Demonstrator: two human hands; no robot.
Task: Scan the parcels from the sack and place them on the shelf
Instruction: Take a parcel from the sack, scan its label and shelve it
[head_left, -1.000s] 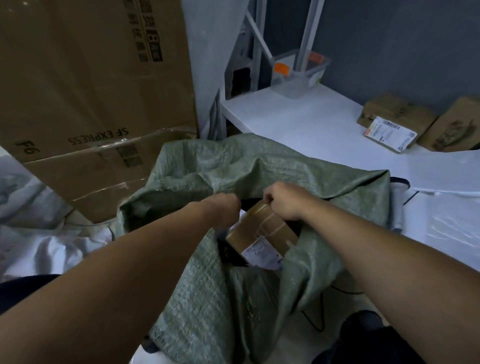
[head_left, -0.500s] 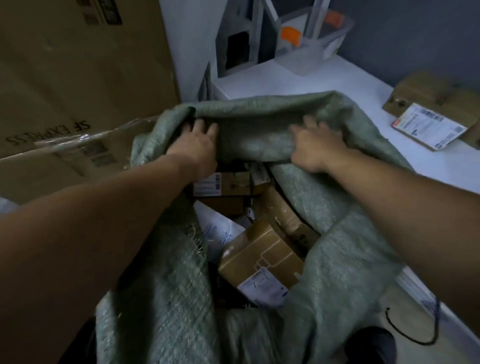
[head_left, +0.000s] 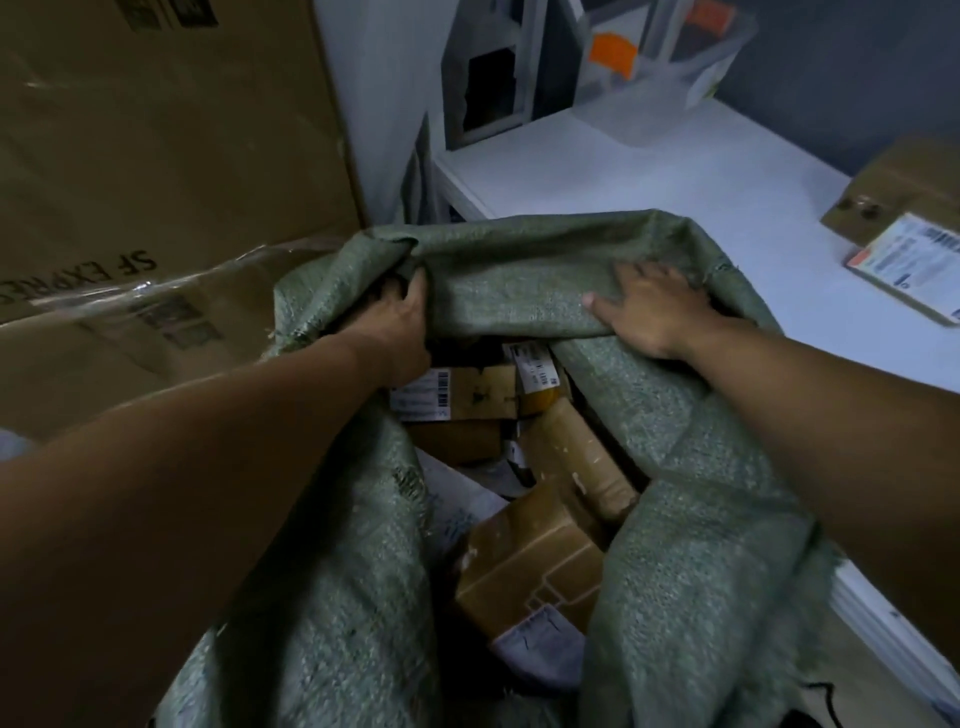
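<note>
At far rim of sack (head_left: 519, 275), we log left hand (head_left: 402, 325) gripping fold, right hand (head_left: 657, 312) flat, fingers spread. Parcels (head_left: 530, 561) inside sack, none lifted; one box (head_left: 904, 208) on shelf (head_left: 675, 176), far right. Bulk left, we judge.

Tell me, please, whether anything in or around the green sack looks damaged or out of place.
Nothing looks damaged. The brown cardboard parcels lie jumbled and tilted inside the green woven sack, which seems normal. The large cardboard carton beside it stands upside down, judging by its inverted print, and its clear tape is wrinkled.
</note>
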